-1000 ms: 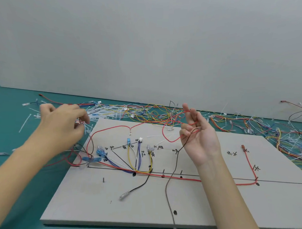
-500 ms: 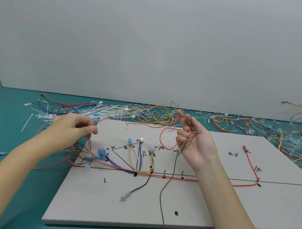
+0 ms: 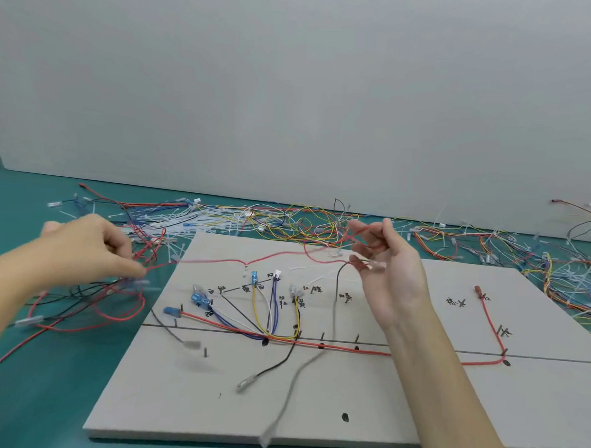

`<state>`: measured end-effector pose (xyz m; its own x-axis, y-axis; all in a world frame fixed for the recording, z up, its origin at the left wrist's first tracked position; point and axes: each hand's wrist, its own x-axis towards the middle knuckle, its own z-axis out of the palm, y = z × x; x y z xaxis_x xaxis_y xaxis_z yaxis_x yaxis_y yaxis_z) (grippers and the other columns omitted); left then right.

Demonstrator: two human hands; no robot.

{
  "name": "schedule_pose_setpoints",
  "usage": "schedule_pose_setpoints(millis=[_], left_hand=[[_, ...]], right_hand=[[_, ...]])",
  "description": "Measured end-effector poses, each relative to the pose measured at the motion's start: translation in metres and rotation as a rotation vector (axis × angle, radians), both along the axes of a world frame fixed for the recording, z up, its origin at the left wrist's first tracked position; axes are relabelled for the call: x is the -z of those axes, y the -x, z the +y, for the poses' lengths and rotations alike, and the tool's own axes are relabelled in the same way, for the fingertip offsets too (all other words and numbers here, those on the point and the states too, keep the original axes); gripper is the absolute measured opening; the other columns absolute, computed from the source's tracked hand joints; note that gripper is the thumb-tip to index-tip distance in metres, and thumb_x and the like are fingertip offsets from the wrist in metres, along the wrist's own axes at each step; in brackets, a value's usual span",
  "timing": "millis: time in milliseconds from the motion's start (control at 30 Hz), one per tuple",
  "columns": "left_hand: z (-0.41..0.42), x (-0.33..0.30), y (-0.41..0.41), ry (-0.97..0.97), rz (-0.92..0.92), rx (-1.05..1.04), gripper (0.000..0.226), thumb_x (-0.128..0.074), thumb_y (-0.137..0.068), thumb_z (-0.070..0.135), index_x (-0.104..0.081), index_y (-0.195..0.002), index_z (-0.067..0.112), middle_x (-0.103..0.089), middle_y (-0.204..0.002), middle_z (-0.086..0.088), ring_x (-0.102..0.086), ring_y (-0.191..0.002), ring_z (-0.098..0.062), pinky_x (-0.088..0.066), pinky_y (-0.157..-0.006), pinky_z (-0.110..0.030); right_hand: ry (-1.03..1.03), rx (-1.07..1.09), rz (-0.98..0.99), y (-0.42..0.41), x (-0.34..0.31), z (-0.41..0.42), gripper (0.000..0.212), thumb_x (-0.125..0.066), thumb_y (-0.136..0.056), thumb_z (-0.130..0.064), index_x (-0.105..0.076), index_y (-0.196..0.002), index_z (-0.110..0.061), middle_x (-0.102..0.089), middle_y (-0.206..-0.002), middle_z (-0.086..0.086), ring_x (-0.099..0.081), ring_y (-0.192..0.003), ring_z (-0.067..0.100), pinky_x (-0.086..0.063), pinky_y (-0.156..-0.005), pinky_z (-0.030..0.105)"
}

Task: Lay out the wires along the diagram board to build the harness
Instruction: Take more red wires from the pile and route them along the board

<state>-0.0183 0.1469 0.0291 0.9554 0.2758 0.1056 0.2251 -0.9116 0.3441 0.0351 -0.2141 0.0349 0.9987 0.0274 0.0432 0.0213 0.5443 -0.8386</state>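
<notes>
A grey diagram board [image 3: 398,411] lies on the green table, marked with lines, labels and pegs. Red, yellow, blue, white and black wires [image 3: 267,320] lie along its lines. My left hand [image 3: 85,250] hovers off the board's left edge and pinches a red wire [image 3: 219,260] that stretches across the board's back. My right hand [image 3: 386,270], palm up above the board, holds that red wire's looped end and a dark wire [image 3: 334,312], which hangs blurred toward the front edge.
A tangle of loose coloured wires and white cable ties [image 3: 254,219] runs along the table behind the board. More wire bundles [image 3: 554,263] lie at the right. Red and black loops [image 3: 93,310] sprawl left of the board. A grey wall stands behind.
My left hand pulled left and back, drawing the red wire taut across the board's back. My right hand stayed raised; the hanging dark wire swung and blurred.
</notes>
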Motion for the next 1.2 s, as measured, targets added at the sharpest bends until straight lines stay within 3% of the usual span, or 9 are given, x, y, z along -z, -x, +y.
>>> schedule_pose_setpoints(millis=[167, 333, 500, 667, 767, 1000, 1100, 1133, 1200], left_hand=[[0.002, 0.003, -0.002, -0.119, -0.065, -0.008, 0.02, -0.068, -0.043, 0.058, -0.061, -0.062, 0.055, -0.052, -0.046, 0.015, -0.047, -0.066, -0.007, -0.031, -0.072, -0.033], [0.003, 0.006, -0.008, -0.167, -0.185, 0.028, 0.011, -0.069, -0.069, 0.052, -0.063, -0.063, 0.06, -0.059, -0.085, 0.027, -0.038, -0.098, -0.012, -0.027, -0.097, -0.046], [-0.007, 0.003, -0.007, -0.254, -0.342, 0.005, 0.03, -0.077, -0.075, 0.023, -0.065, -0.06, 0.047, -0.063, -0.085, 0.02, -0.047, -0.098, -0.02, -0.027, -0.093, -0.05], [-0.022, 0.001, -0.006, -0.108, -0.476, 0.176, 0.016, -0.065, -0.09, 0.015, -0.075, -0.1, 0.023, -0.07, -0.086, 0.003, -0.059, -0.087, -0.028, -0.047, -0.075, -0.043], [-0.034, 0.004, -0.006, -0.088, -0.513, 0.251, 0.021, -0.062, -0.092, 0.016, -0.075, -0.108, 0.017, -0.069, -0.082, 0.002, -0.057, -0.084, -0.029, -0.043, -0.071, -0.039], [-0.058, -0.006, 0.004, -0.169, -0.586, 0.426, 0.029, -0.056, -0.093, 0.038, -0.077, -0.105, 0.021, -0.064, -0.066, 0.004, -0.04, -0.063, -0.026, -0.044, -0.061, -0.045], [-0.067, -0.008, 0.006, -0.167, -0.595, 0.498, 0.041, -0.046, -0.09, 0.044, -0.076, -0.105, 0.021, -0.057, -0.066, 0.005, -0.041, -0.062, -0.026, -0.043, -0.059, -0.045], [-0.069, -0.008, 0.007, -0.14, -0.607, 0.51, 0.045, -0.042, -0.089, 0.045, -0.076, -0.105, 0.02, -0.054, -0.066, 0.005, -0.042, -0.062, -0.025, -0.043, -0.058, -0.044], [-0.072, -0.009, 0.008, -0.088, -0.621, 0.512, 0.042, -0.047, -0.09, 0.044, -0.076, -0.107, 0.017, -0.052, -0.069, 0.003, -0.044, -0.064, -0.025, -0.04, -0.058, -0.04]], right_hand=[[-0.318, -0.092, 0.037, -0.002, -0.005, -0.008, 0.038, -0.037, -0.104, -0.027, -0.054, -0.073, -0.013, -0.072, -0.078, 0.004, -0.071, -0.082, 0.025, -0.056, -0.084, 0.042], [-0.517, 0.0, 0.066, -0.003, -0.009, -0.013, 0.041, -0.038, -0.104, -0.02, -0.051, -0.068, -0.007, -0.06, -0.055, 0.007, -0.066, -0.051, 0.02, -0.059, -0.056, 0.031], [-0.448, 0.095, 0.075, -0.002, -0.01, -0.011, 0.037, -0.04, -0.104, -0.02, -0.048, -0.07, -0.008, -0.061, -0.056, 0.006, -0.06, -0.044, 0.015, -0.056, -0.052, 0.026], [0.044, -0.09, 0.14, 0.007, -0.017, -0.009, 0.034, -0.049, -0.097, -0.023, -0.041, -0.065, -0.016, -0.058, -0.062, 0.005, -0.026, -0.027, 0.006, -0.025, -0.028, 0.015], [0.541, -0.318, 0.098, 0.019, -0.021, 0.003, 0.02, -0.059, -0.091, -0.03, -0.05, -0.082, -0.015, -0.06, -0.07, 0.007, -0.018, -0.033, 0.008, -0.017, -0.033, 0.014], [1.09, -0.448, -0.218, 0.041, -0.016, 0.06, 0.035, -0.062, -0.089, -0.047, -0.058, -0.121, -0.032, -0.066, -0.112, 0.0, -0.044, -0.046, 0.007, -0.032, -0.037, 0.019], [1.177, -0.422, -0.339, 0.04, -0.011, 0.084, 0.051, -0.058, -0.093, -0.044, -0.046, -0.14, -0.031, -0.055, -0.135, -0.007, -0.062, -0.103, 0.011, -0.053, -0.074, 0.029], [1.184, -0.428, -0.347, 0.04, -0.011, 0.09, 0.05, -0.057, -0.094, -0.042, -0.046, -0.141, -0.027, -0.055, -0.136, -0.005, -0.061, -0.106, 0.013, -0.053, -0.08, 0.031], [1.078, -0.475, -0.314, 0.043, -0.015, 0.098, 0.038, -0.049, -0.099, -0.037, -0.056, -0.131, -0.017, -0.065, -0.122, 0.003, -0.058, -0.063, 0.011, -0.05, -0.052, 0.026]])
